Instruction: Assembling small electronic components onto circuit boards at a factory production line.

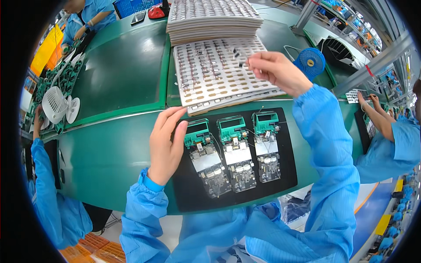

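Observation:
My right hand is raised over the upper right of a white slotted tray, thumb and fingers pinched. A small black-and-white electronic component shows at its fingertips; its exact kind is too small to tell. Rows of small wired parts fill the tray's left slots. Near the tray's front left corner, my left hand is open, fingers extended and thumb apart, beside the left circuit board. A middle board and a right board lie alongside on a black mat, each with a green plastic frame at its far end.
More filled trays are stacked behind. A blue fan stands at the right, a white fan at the left. A metal post rises at the right. Co-workers sit on both sides and at the far left.

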Available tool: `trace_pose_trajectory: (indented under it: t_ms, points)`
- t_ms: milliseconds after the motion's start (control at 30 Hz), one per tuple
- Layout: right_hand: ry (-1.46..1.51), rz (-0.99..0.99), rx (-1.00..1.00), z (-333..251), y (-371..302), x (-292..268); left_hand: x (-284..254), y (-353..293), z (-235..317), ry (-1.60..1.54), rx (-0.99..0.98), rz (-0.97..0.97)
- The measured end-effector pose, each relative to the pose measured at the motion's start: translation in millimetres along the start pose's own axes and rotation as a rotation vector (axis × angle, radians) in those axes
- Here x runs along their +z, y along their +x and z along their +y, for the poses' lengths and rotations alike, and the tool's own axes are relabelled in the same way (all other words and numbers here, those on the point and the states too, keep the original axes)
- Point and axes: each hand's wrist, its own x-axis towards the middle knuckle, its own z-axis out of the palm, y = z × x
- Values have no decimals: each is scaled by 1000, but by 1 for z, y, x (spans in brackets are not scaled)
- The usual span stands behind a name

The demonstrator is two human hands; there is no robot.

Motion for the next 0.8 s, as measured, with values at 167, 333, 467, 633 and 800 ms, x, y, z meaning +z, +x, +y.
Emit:
trace_pose_trajectory:
  t_ms: [167,333,467,633,800]
  points:
    - [126,-186,45,12,-83,24,32,17,48,-674,-223,-124]
    - [229,-226,63,44,-138,26,56,9,68,-908,-381,-370]
    - [213,-150,105,76,-168,24,74,-4,72,-688,-257,-411]
    - [218,-50,99,94,-174,31,98,-1,69,-363,-103,-352]
    - [300,53,85,108,-160,28,120,11,66,-174,95,-234]
